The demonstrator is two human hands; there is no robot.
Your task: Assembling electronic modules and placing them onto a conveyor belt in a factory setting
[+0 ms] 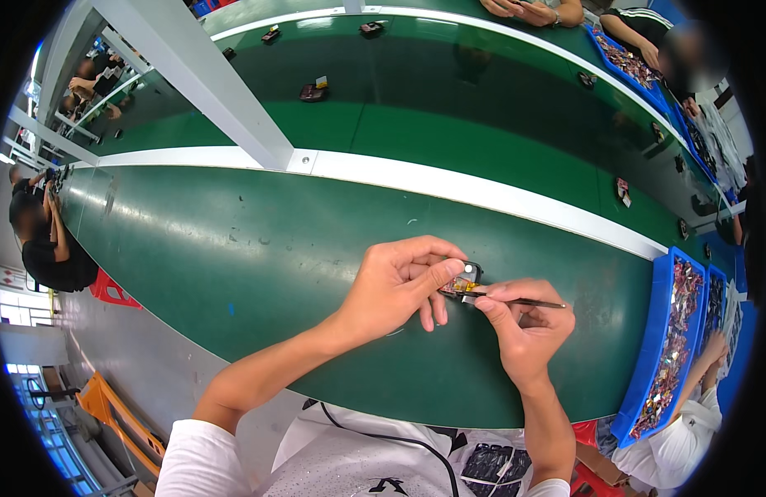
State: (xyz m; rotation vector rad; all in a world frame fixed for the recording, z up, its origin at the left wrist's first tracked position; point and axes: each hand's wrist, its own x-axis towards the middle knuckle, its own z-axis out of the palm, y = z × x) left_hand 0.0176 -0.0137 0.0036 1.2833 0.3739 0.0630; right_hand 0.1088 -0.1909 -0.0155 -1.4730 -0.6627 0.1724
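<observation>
Head view: small black device (470, 272) held over a green worktop (250, 224).
The left hand (397, 283) grips the device at its left side; the right hand (528, 325) pinches a thin dark tool (544, 304), its tip at the device. A blue tray (650, 364) of small parts (679, 323) lies at right.

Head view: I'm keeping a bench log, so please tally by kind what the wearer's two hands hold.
Black-rimmed device: 1
Thin tool: 1
Total: 2
</observation>
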